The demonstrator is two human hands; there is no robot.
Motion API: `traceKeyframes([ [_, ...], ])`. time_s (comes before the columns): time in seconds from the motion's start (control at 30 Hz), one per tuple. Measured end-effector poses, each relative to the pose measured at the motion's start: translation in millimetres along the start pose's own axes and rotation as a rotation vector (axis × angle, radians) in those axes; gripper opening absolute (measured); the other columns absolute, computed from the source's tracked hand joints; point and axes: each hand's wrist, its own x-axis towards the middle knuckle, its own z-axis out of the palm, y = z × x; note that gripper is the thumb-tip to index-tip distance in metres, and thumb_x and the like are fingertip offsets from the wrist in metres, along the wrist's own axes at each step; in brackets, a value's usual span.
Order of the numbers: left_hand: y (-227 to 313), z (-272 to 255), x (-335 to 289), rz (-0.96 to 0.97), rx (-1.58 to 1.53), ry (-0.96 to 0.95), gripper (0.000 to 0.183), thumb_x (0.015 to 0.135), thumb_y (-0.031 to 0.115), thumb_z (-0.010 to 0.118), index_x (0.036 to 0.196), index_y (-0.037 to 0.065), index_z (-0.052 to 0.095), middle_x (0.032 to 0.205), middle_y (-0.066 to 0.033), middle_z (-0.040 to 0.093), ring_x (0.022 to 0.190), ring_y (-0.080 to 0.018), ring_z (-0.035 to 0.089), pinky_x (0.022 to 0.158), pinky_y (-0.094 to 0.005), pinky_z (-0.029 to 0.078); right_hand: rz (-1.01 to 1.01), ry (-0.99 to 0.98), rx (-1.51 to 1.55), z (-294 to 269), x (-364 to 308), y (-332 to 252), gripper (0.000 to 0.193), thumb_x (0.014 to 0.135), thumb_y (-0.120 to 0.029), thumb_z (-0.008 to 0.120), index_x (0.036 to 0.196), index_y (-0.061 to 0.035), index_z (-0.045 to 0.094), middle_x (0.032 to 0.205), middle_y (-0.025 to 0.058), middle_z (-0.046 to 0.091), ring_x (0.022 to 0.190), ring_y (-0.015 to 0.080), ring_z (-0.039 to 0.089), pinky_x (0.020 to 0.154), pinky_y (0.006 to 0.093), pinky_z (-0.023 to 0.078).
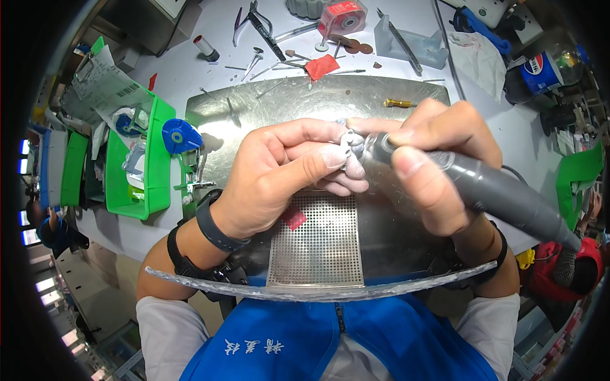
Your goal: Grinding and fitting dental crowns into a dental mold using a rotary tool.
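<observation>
Over the metal work tray [216, 149], my left hand [260, 174] pinches a small greyish metal-looking piece [350, 140] between thumb and fingers. Its exact shape is mostly hidden by the fingertips, which look dusty. My right hand [451, 143] grips a dark grey rotary handpiece [508, 193] like a pen, its nose pointing left at the small piece. One right finger reaches over to the piece beside the left fingertips. The bit at the handpiece's nose is blurred, so contact cannot be made out. Below the hands lies a perforated metal plate [318, 251] with a red scrap [293, 218] on it.
Green bins [159, 184] with a blue tape-like dispenser [182, 136] stand at left. Behind the tray lie pliers [264, 32], loose burs, brown discs [352, 46], a red tape roll [343, 19] and a translucent holder [406, 47]. A cola bottle [540, 76] stands at right.
</observation>
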Motion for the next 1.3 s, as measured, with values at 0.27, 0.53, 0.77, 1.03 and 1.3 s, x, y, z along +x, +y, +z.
traceKeyframes([
  [0.27, 26, -8, -4, 0.593, 1.382, -0.442, 0.028, 0.070, 0.003, 0.079, 0.099, 0.006, 0.080, 0.093, -0.0068, 0.073, 0.078, -0.0226, 0.071, 0.070, -0.0318, 0.056, -0.076, 0.092, -0.016, -19, 12, 17, 0.014, 0.092, -0.010, 0.055, 0.102, 0.0008, 0.055, 0.081, 0.0120, 0.059, 0.085, 0.0214, 0.066, 0.102, 0.0534, 0.054],
  [0.53, 28, -4, -8, 0.468, 1.448, -0.518, 0.033, 0.072, 0.001, 0.079, 0.104, 0.009, 0.080, 0.088, -0.0057, 0.070, 0.073, -0.0219, 0.069, 0.063, -0.0333, 0.055, -0.071, 0.142, -0.036, -13, 11, 14, 0.015, 0.094, -0.011, 0.057, 0.102, 0.0006, 0.057, 0.087, 0.0141, 0.067, 0.083, 0.0168, 0.063, 0.084, 0.0332, 0.052],
  [0.77, 23, -8, 14, 0.653, 1.391, 0.187, 0.027, 0.082, 0.000, 0.077, 0.108, 0.005, 0.080, 0.089, -0.0065, 0.071, 0.070, -0.0140, 0.064, 0.060, -0.0271, 0.049, -0.053, 0.190, -0.105, -13, 11, 19, 0.020, 0.094, -0.015, 0.065, 0.104, 0.0011, 0.062, 0.092, 0.0117, 0.069, 0.082, 0.0126, 0.062, 0.081, 0.0283, 0.049],
  [1.03, 11, -15, 26, 0.664, 1.375, 0.190, 0.025, 0.084, 0.001, 0.077, 0.108, 0.007, 0.080, 0.091, -0.0064, 0.071, 0.069, -0.0141, 0.062, 0.060, -0.0272, 0.047, 0.019, 0.153, -0.114, -12, 11, 16, 0.019, 0.093, -0.013, 0.067, 0.105, 0.0014, 0.064, 0.094, 0.0095, 0.069, 0.087, 0.0123, 0.063, 0.083, 0.0276, 0.049],
  [1.3, 8, -13, 30, 0.749, 1.375, 0.201, 0.026, 0.082, 0.001, 0.079, 0.107, 0.007, 0.080, 0.092, -0.0068, 0.072, 0.073, -0.0157, 0.064, 0.064, -0.0277, 0.050, -0.033, 0.180, -0.019, -7, 12, 24, 0.013, 0.090, -0.008, 0.073, 0.099, 0.0017, 0.069, 0.089, 0.0058, 0.069, 0.081, 0.0088, 0.063, 0.074, 0.0239, 0.049],
])
